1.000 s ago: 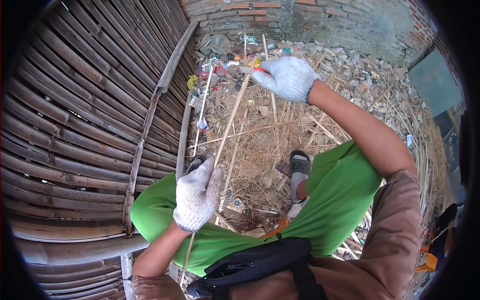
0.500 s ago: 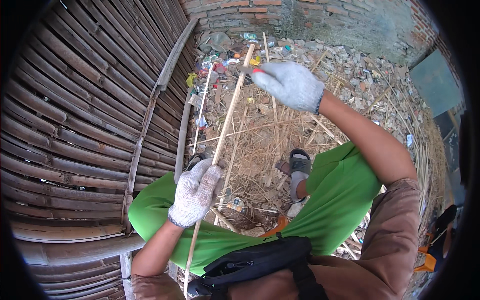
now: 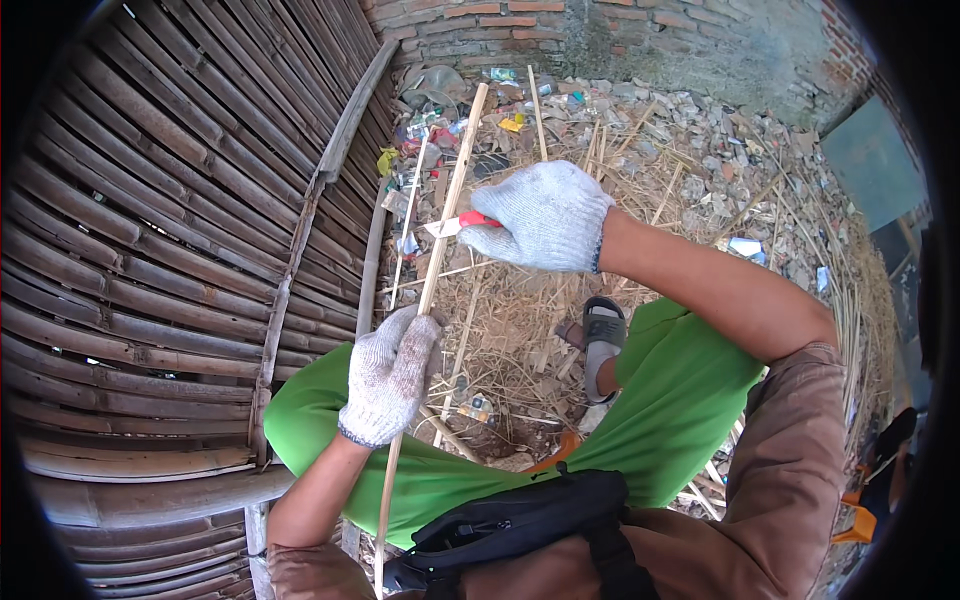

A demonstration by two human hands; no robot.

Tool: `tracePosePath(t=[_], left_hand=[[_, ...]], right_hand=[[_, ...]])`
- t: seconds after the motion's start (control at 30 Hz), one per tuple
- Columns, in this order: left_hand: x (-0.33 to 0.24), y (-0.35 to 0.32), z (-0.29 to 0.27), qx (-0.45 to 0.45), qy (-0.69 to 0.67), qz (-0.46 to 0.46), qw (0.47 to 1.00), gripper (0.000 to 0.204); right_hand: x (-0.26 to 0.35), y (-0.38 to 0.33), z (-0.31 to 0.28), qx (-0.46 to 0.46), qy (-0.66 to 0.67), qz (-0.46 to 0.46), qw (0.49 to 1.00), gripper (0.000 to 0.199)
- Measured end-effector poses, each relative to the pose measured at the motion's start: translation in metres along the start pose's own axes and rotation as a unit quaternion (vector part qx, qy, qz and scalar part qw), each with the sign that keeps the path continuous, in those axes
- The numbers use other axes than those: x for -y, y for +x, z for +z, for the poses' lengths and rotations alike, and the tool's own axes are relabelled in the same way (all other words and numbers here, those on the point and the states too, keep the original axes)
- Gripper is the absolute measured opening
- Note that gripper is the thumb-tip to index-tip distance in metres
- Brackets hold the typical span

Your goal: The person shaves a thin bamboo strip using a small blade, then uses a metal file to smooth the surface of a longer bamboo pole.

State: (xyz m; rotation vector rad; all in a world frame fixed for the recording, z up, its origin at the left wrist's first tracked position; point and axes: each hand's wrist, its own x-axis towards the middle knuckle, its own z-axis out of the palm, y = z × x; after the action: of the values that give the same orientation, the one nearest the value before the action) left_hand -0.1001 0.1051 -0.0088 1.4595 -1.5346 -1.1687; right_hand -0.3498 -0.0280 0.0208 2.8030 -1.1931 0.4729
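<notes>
Litter (image 3: pixel 470 110) and straw (image 3: pixel 520 310) surround bamboo strip (image 3: pixel 440 250), bamboo wall (image 3: pixel 180 250) just beside.

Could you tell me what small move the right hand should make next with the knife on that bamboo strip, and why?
Probably draw the knife along the bamboo strip, away from the left hand. The right hand holds the blade against the strip's side, well above where the left hand grips it, so a stroke away from that grip looks safest.

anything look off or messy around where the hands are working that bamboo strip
The ground is messy: bamboo scraps lie strewn under the bamboo strip, and coloured litter is piled by the brick wall. The strip itself looks whole.
</notes>
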Motion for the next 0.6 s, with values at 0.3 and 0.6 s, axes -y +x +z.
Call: tracePosePath(t=[0.3,0.6], left_hand=[[0.007,-0.003,-0.008,0.017,-0.024,-0.017,0.999,0.032],[0.01,-0.006,-0.008,0.018,0.089,0.058,0.994,0.028]], right_hand=[[-0.032,0.019,-0.014,-0.005,-0.04,0.093,0.995,0.053],[-0.046,0.019,-0.006,0.014,-0.026,0.057,0.998,0.056]])
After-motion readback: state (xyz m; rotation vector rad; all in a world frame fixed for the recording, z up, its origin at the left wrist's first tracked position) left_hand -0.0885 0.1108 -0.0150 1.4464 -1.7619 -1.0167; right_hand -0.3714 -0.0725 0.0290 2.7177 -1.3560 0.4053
